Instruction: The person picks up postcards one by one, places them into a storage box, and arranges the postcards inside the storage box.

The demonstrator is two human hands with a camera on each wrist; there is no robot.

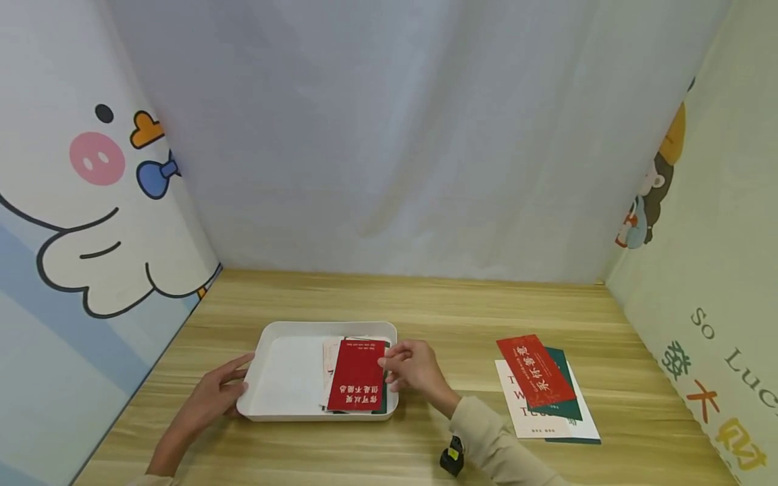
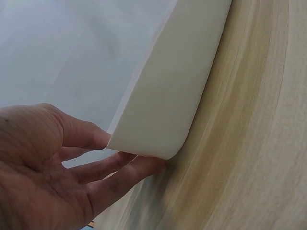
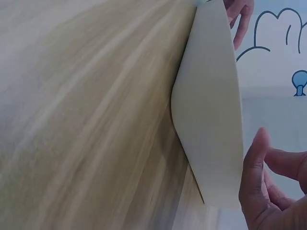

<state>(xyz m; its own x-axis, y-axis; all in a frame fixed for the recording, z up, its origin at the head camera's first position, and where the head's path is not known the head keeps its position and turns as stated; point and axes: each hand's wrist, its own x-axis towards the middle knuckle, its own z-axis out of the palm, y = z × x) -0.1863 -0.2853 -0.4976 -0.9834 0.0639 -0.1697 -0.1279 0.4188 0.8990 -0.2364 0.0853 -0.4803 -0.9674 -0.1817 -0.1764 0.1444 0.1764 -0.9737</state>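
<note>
A white tray sits left of the table's middle. My left hand is at its left end, thumb and fingertips against the outside of the wall; in the left wrist view the thumb meets the rim at a corner. Inside the tray's right half lies a stack of cards, topped by a red card with white characters. My right hand reaches over the tray's right rim, fingertips at the red card's right edge. In the right wrist view nothing shows between those fingers.
To the right lies a loose pile of cards: a red card on top, a green card and a white card beneath. A small black device is by my right sleeve. Printed curtains enclose the wooden table.
</note>
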